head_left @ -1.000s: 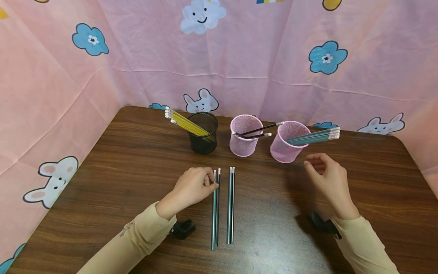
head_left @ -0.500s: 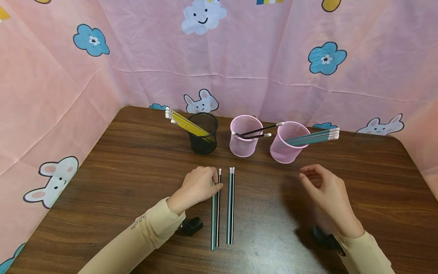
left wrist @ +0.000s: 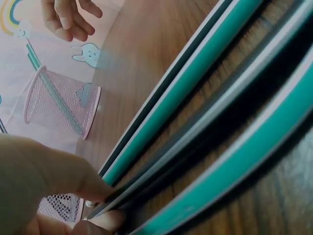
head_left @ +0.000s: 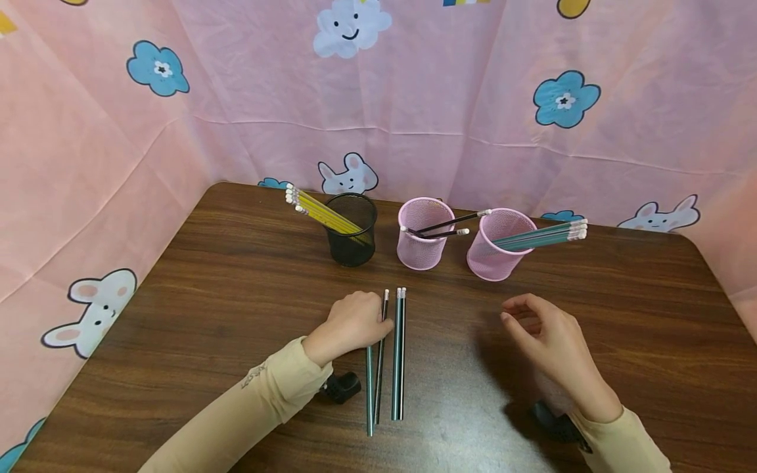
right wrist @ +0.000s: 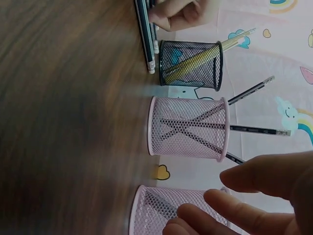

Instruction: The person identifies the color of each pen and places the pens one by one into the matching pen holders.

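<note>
While the left hand point(head_left: 355, 322) lies knuckles-up on the brown desk point(head_left: 236, 289), fingers pinching a dark pencil point(head_left: 381, 368) beside green pencils point(head_left: 399, 355), the right hand point(head_left: 547, 338) hovers loose-fingered, holding nothing. Pink cartoon-print cloth point(head_left: 449, 98) walls the desk.

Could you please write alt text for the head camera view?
A person's left hand pinches a thin black pencil among teal pencils on a dark wooden table; the right hand hovers empty. Behind stand one black and two pink mesh cups holding pencils.
</note>
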The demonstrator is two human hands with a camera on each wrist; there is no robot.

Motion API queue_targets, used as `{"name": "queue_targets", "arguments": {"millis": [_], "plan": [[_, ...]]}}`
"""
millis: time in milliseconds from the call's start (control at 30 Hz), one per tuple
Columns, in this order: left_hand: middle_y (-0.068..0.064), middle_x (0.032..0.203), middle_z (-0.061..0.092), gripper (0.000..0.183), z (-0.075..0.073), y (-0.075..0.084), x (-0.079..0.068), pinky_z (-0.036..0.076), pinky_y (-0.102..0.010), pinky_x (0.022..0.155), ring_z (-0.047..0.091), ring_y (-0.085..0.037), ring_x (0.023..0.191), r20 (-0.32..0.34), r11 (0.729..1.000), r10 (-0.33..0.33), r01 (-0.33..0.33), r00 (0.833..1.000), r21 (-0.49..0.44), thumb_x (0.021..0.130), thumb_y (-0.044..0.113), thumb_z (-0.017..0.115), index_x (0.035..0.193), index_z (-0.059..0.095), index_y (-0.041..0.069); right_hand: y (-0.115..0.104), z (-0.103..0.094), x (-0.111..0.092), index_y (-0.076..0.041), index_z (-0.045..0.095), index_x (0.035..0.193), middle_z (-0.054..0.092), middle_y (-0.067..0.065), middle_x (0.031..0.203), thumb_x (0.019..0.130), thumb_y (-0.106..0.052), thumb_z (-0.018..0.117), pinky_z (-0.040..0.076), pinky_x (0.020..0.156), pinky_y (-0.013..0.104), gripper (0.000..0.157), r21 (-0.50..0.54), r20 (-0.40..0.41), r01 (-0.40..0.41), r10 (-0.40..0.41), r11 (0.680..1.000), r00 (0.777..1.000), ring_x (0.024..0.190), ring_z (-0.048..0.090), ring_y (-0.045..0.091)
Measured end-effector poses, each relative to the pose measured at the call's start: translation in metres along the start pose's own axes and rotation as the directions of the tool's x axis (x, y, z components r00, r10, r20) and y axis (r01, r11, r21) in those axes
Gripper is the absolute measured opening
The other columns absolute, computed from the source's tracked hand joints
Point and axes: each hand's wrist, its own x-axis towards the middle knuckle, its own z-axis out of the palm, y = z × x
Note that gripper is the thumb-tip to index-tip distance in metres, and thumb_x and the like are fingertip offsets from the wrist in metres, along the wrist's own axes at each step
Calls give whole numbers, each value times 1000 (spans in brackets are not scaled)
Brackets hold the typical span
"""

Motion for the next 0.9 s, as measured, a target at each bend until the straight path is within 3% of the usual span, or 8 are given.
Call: {"name": "queue_targets", "arguments": {"millis": [133, 300, 433, 633, 733, 900], "plan": [[8, 45, 26, 50, 3, 1, 1, 22, -25, 39, 27, -10, 46, -44, 1000, 15, -16, 999, -25, 86, 22, 59, 44, 33, 18, 1, 3, 0, -7, 68, 96, 72, 3, 89, 85, -9, 69, 56, 64, 30, 12, 7, 20, -6, 6, 1000, 1000, 78, 65, 10], [4, 54, 36, 35, 6, 4, 1, 29, -29, 43, 37, -14, 49, -110, 998, 41, -47, 993, -53, 89, 25, 54, 58, 40, 16, 3, 5, -1, -8, 69, 96, 72, 3, 89, 85, -9, 70, 54, 62, 27, 12, 24, 40, -18, 17, 1000, 999, 76, 64, 8], [2, 58, 41, 23, 3, 8, 0, 33, -31, 44, 43, -17, 52, -157, 992, 69, -85, 985, -95, 90, 25, 50, 70, 45, 13, 4, 6, -3, -8, 68, 96, 72, 4, 90, 85, -10, 70, 54, 61, 26, 12, 31, 58, -30, 28, 999, 998, 72, 64, 5], [3, 58, 40, 20, -3, 14, -5, 31, -28, 45, 42, -15, 51, -239, 974, 84, -130, 967, -183, 92, 23, 46, 77, 43, 10, 4, 7, -4, -8, 68, 96, 71, 4, 91, 86, -11, 69, 54, 62, 28, 11, 31, 80, -47, 44, 998, 996, 74, 65, 8], [4, 58, 37, 18, -7, 17, -8, 30, -26, 44, 38, -13, 49, -296, 963, 102, -169, 950, -209, 92, 19, 45, 78, 40, 9, 3, 8, -4, -8, 68, 97, 71, 4, 92, 87, -12, 69, 54, 63, 28, 11, 31, 96, -51, 48, 998, 994, 76, 67, 13], [6, 58, 35, 15, -13, 21, -13, 27, -23, 45, 35, -9, 48, -424, 940, 146, -258, 894, -221, 91, 13, 46, 80, 37, 8, 1, 8, -3, -7, 68, 98, 71, 5, 92, 87, -11, 69, 55, 63, 29, 12, 40, 105, -48, 44, 998, 993, 77, 68, 18]]}}
